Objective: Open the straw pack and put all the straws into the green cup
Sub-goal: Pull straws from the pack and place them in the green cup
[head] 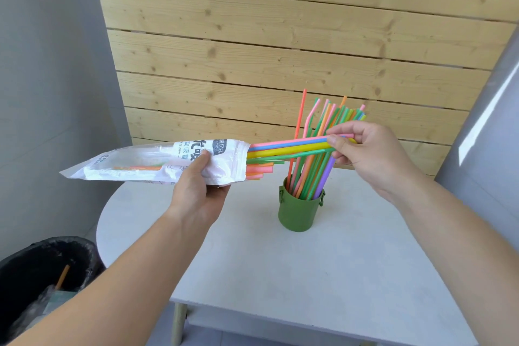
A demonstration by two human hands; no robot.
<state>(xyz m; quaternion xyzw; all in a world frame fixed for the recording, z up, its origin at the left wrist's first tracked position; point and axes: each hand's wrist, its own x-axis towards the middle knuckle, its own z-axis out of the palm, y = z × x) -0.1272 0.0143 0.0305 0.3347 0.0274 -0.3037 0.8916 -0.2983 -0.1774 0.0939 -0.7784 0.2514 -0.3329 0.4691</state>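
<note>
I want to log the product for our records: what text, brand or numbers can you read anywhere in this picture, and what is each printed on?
"Straw": small Latin print on the white straw pack held in the left hand.
Large dark Chinese characters beside it on the pack: partly covered by the thumb, not readable for certain.
Small dark badge near the pack's open end: too small to read.
No text shows on the green cup.

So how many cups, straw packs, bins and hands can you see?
green cup: 1
straw pack: 1
black bin: 1
hands: 2, the left hand holding the pack and the right hand pinching straws
Total: 5
</note>
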